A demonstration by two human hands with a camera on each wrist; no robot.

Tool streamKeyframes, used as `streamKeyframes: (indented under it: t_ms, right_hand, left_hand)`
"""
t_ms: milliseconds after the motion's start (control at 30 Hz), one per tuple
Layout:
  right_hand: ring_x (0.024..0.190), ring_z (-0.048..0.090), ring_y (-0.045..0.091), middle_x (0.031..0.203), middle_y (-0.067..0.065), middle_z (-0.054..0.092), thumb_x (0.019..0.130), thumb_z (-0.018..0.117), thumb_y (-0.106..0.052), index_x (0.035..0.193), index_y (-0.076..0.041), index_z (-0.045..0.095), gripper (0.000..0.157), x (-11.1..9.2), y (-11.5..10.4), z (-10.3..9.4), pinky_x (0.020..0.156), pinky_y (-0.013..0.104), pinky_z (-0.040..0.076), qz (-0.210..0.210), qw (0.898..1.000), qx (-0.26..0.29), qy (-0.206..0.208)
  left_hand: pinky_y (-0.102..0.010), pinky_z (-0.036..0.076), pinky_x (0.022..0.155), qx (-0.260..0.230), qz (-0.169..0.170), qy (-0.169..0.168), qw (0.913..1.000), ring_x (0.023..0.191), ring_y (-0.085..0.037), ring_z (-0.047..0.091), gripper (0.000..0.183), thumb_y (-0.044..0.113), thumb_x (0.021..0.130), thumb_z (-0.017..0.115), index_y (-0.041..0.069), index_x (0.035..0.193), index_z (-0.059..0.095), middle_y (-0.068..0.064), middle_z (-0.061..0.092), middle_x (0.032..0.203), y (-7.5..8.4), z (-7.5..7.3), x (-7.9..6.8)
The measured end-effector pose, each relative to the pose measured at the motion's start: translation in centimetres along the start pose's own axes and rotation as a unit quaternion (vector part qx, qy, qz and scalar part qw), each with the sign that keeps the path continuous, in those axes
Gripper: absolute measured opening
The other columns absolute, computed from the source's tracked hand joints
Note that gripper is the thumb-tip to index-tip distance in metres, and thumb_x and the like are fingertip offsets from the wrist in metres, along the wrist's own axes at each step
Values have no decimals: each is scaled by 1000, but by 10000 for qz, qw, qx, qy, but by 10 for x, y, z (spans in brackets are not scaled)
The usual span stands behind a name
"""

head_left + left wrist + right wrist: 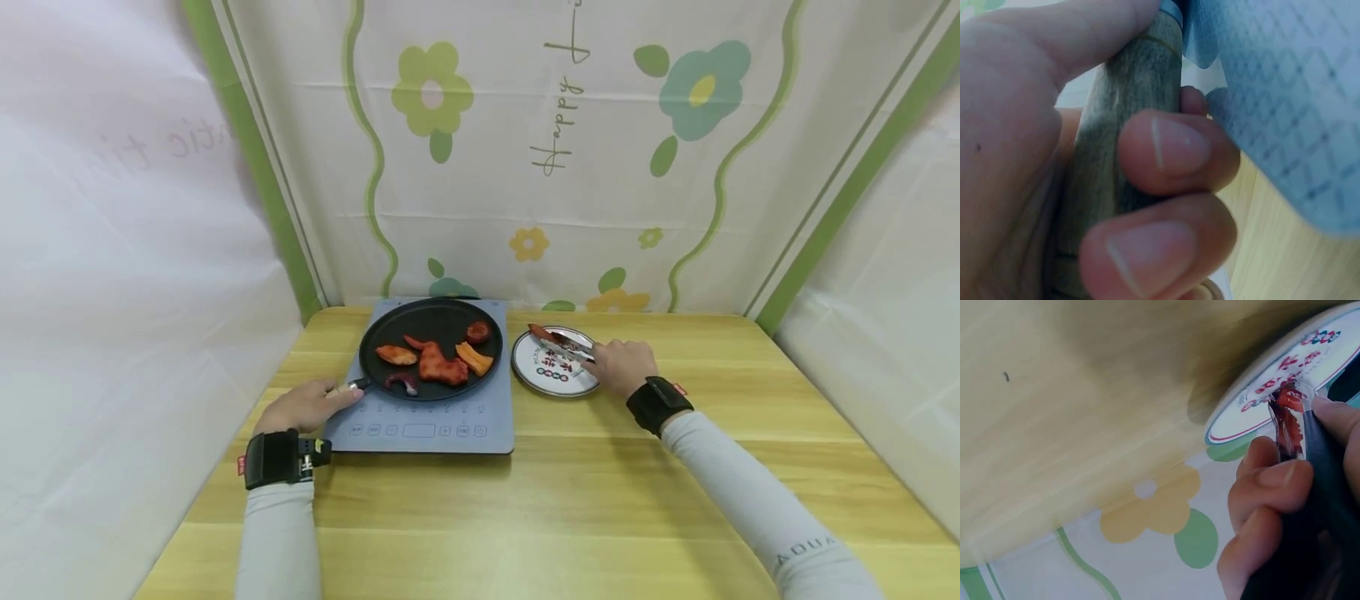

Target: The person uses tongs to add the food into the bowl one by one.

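Observation:
My left hand (307,406) grips the wood-look handle (1129,81) of a round black frying pan (405,323), fingers curled round it and thumb along it. In the pan lie a wing-shaped reddish piece (441,367), an orange strip (474,358), a round red piece (477,332), an oval orange piece (396,355) and a curled purple piece (402,382). Dark-handled tongs (1319,450) are held in my right hand (624,367). Between their tips is a reddish food piece (542,333), over the white patterned plate (528,377).
Under the pan is a flat grey induction cooktop (420,417), its buttons along the front. The plate stands just right of it on the wood-grain table (600,500). A flower-printed curtain (487,192) closes off the back, with white sheets (112,250) at both sides.

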State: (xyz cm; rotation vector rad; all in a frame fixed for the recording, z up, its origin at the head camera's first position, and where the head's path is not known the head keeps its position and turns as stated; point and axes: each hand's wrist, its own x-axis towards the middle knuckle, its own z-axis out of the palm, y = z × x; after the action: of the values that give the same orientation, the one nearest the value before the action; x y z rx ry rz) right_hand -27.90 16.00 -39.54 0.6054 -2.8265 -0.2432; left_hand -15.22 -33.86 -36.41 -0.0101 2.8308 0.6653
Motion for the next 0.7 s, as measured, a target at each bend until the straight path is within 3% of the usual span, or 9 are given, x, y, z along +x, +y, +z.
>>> streamKeyframes:
  t_ms: [133, 367, 567, 700]
  right_hand:
    - [48, 43, 17, 56, 0, 43, 93, 56, -49, 77, -11, 54, 41, -1, -1, 3, 42, 35, 31, 104, 9999, 120, -34]
    - [47, 42, 15, 55, 0, 42, 94, 57, -45, 72, -12, 53, 40, 6, -11, 5, 41, 34, 31, 10, 9999, -21, 113]
    - [45, 42, 16, 54, 1, 42, 92, 61, -40, 72, -12, 58, 35, 7, -17, 3, 41, 36, 32, -10, 9998, -80, 188]
    - [48, 42, 17, 56, 1, 43, 93, 59, -41, 71, -12, 57, 37, 4, -16, 4, 42, 35, 32, 21, 10000, 76, 28]
  left_hand:
    - [-47, 40, 79, 18, 16, 10, 10000, 102, -33, 51, 69, 66, 92, 42, 3, 118, 53, -16, 53, 116, 0, -1, 0]
    - [-39, 39, 70, -135, -73, 13, 9999, 86, -25, 49, 61, 66, 91, 44, 8, 108, 55, -8, 53, 100, -2, 2, 1]
    - [-39, 39, 70, -157, -99, 53, 9998, 86, -26, 48, 60, 67, 91, 43, 9, 102, 54, -8, 52, 98, -1, 4, 0]
    - [-40, 39, 69, -120, -147, 45, 9998, 86, -26, 48, 61, 68, 91, 43, 9, 101, 53, -8, 52, 99, 0, 3, -1]
